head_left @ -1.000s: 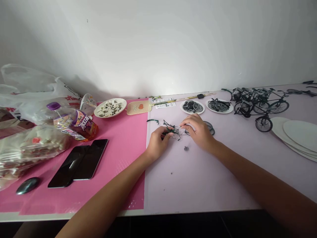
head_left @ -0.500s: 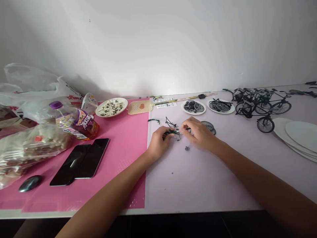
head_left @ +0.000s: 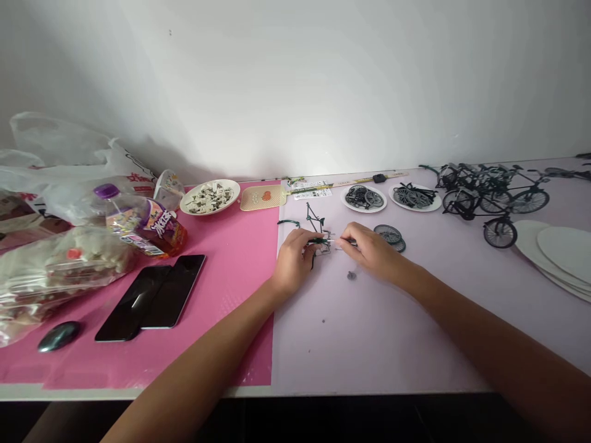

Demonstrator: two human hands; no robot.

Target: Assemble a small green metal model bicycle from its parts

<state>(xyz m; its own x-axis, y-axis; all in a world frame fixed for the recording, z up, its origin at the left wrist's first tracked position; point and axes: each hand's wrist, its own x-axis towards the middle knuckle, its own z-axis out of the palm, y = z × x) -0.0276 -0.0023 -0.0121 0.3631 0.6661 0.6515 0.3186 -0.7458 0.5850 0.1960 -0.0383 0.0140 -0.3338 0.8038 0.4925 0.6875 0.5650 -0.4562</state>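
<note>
Near the middle of the frame, the left hand [head_left: 294, 261] is pinching a dark green model bicycle part [head_left: 316, 241] between thumb and fingers; the part is looking thin and glossy, the fingers hiding much of it. Facing it, the right hand [head_left: 369, 247] is gripping a slim rod [head_left: 336, 241], its tip pointing at the part; whether they are touching I cannot tell. Just above the left fingers, a spindly green frame piece [head_left: 316, 216] is showing its angled bars. Two spoked wheels [head_left: 388, 233] are overlapping just right of the right hand, and a small grey piece [head_left: 351, 275] is lying below it. The lilac sheet [head_left: 383, 344] is spreading broadly from the hands down to the table's front edge [head_left: 369, 393], and the pink sheet [head_left: 231, 271] is bordering it leftward. Model bicycles [head_left: 501, 194] are crowding the upper right.
</note>
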